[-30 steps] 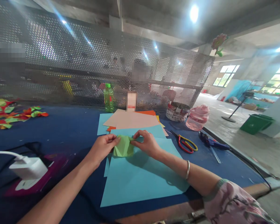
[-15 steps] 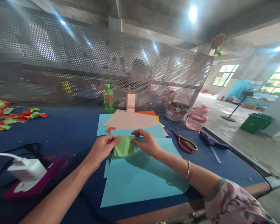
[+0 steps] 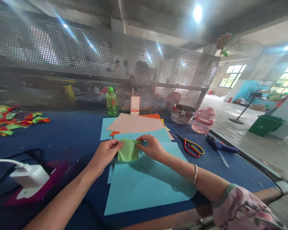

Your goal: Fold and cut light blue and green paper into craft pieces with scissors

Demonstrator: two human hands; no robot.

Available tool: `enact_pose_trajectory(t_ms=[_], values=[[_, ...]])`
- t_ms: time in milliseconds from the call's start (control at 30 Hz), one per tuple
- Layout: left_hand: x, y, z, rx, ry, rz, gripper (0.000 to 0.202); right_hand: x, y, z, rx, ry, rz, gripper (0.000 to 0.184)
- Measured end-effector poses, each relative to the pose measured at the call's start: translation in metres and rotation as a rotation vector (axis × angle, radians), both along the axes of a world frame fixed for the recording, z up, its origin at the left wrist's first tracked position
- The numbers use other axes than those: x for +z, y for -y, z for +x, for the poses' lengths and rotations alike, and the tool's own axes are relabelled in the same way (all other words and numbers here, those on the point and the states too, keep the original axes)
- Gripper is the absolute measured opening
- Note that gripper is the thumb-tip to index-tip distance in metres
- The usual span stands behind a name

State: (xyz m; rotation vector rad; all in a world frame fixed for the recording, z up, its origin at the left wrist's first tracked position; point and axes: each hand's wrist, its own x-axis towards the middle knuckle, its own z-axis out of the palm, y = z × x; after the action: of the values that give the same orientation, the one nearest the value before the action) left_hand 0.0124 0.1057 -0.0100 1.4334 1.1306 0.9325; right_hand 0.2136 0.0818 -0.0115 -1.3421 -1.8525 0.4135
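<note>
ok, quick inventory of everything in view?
folded paper: 1, light green, between hands
paper sheets: several, blue, peach, orange, table centre
scissors: 1, red-yellow handles, right of sheets
glue gun: 1, blue, right of scissors
bottle: 1, green, far edge
woven basket: 1, red-white, far edge
plastic jar: 1, pink, far right corner
charger: 1, white, near left
paper cutouts: pile, red-green, far left
left hand: 1, bare, on paper's left side
right hand: 1, bare, on paper's right side
</note>
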Motion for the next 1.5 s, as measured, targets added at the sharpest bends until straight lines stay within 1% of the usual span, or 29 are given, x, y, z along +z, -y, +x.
enact_pose_trajectory(t_ms=[167, 300, 367, 533, 667, 800, 1033, 1100, 1167, 1233, 1300, 1367, 1400, 1500], values=[[-0.001, -0.002, 0.001, -0.008, 0.029, 0.004, 0.038, 0.002, 0.002, 0.0, 0.006, 0.02, 0.0, 0.01], [0.003, -0.001, 0.003, 0.039, 0.11, -0.028, 0.049, 0.0, 0.001, 0.0, 0.018, 0.028, 0.017, 0.011], [0.004, 0.0, 0.003, 0.06, 0.118, -0.02, 0.049, -0.001, 0.0, 0.0, 0.021, 0.028, 0.019, 0.011], [0.004, 0.002, 0.0, 0.054, 0.066, 0.038, 0.042, -0.001, 0.0, 0.0, 0.034, 0.025, 0.015, 0.012], [0.007, 0.004, 0.001, 0.039, 0.055, 0.048, 0.044, 0.0, 0.001, 0.0, 0.035, 0.026, 0.005, 0.012], [0.009, 0.006, 0.003, 0.045, 0.018, 0.1, 0.045, -0.001, 0.0, 0.001, 0.043, 0.008, -0.008, 0.012], [0.003, 0.001, -0.001, 0.067, -0.127, 0.259, 0.037, -0.001, -0.001, 0.002, 0.069, -0.041, -0.075, 0.01], [0.001, 0.0, -0.002, 0.076, -0.163, 0.279, 0.035, 0.0, -0.001, 0.002, 0.075, -0.06, -0.098, 0.01], [0.001, -0.001, -0.002, 0.078, -0.183, 0.263, 0.035, 0.0, 0.0, 0.003, 0.079, -0.081, -0.114, 0.011], [0.0, -0.002, -0.001, 0.025, -0.169, 0.199, 0.039, -0.001, -0.001, 0.003, 0.082, -0.095, -0.122, 0.011], [-0.001, -0.002, 0.0, -0.081, -0.144, 0.122, 0.044, -0.001, -0.001, 0.004, 0.082, -0.1, -0.123, 0.011], [-0.003, -0.002, 0.001, -0.173, -0.133, 0.082, 0.046, -0.002, -0.001, 0.004, 0.08, -0.102, -0.119, 0.011], [-0.004, -0.002, 0.001, -0.191, -0.142, 0.076, 0.045, -0.001, -0.001, 0.004, 0.08, -0.101, -0.118, 0.012], [-0.005, -0.003, 0.0, -0.186, -0.15, 0.043, 0.041, -0.001, -0.001, 0.004, 0.074, -0.083, -0.119, 0.012]])
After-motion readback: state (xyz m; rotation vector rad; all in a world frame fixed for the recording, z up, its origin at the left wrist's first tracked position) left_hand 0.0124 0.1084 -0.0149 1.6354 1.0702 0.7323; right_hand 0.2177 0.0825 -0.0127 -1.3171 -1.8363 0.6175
